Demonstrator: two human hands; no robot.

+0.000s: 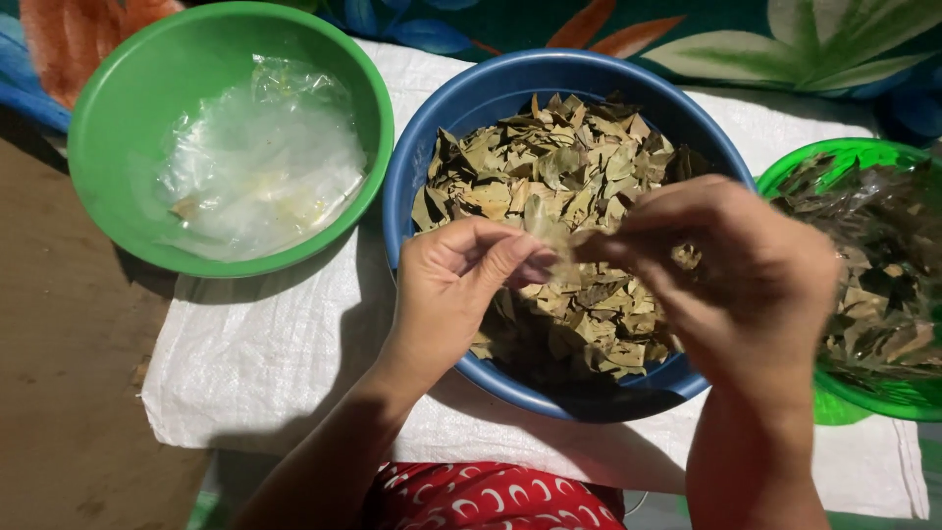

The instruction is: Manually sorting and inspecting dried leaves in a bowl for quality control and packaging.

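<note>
Leaf point(549, 238): one pale dried leaf, pinched at both ends, held just above the blue bowl point(432, 157).
Left hand point(453, 285): fingers curled nearly closed, thumb and forefinger nipping the leaf's near end.
Right hand point(731, 270): likewise almost closed, fingertips gripping the far end.
Step, as judged: one leaf is being parted or picked over; next calls for a gentle opposed pull, since dry leaf crumbles.
Below hands: blue bowl heaped with dried leaves.
Beyond left hand: green bowl point(108, 128) holding clear plastic bags.
Beside right hand: green basket point(834, 157), bagged leaves.
Underneath: white cloth point(265, 353).
</note>
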